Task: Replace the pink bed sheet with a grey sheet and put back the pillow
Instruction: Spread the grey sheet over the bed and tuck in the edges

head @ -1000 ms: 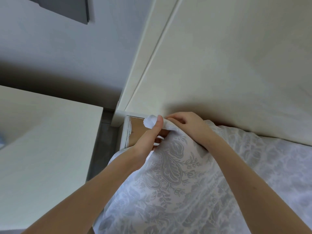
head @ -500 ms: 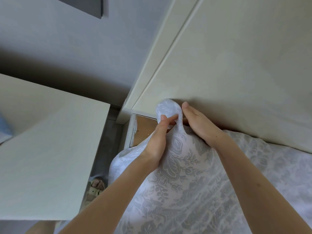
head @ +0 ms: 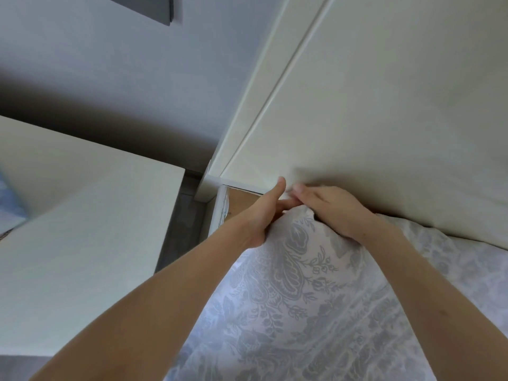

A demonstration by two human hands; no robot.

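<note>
Corner work: my left hand (head: 264, 215) and right hand (head: 334, 213) both pinch the grey sheet (head: 297, 284) at the headboard (head: 384, 105) — I should pull taut, then tuck deep.

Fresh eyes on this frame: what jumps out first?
Both hands meet at the bed's top corner: the left hand and right hand work the patterned grey sheet against the white headboard. A bare strip of brown wood shows beside them. A white bedside table fills the left.

head view, looking down, close over bed corner (head: 236, 199)
</note>
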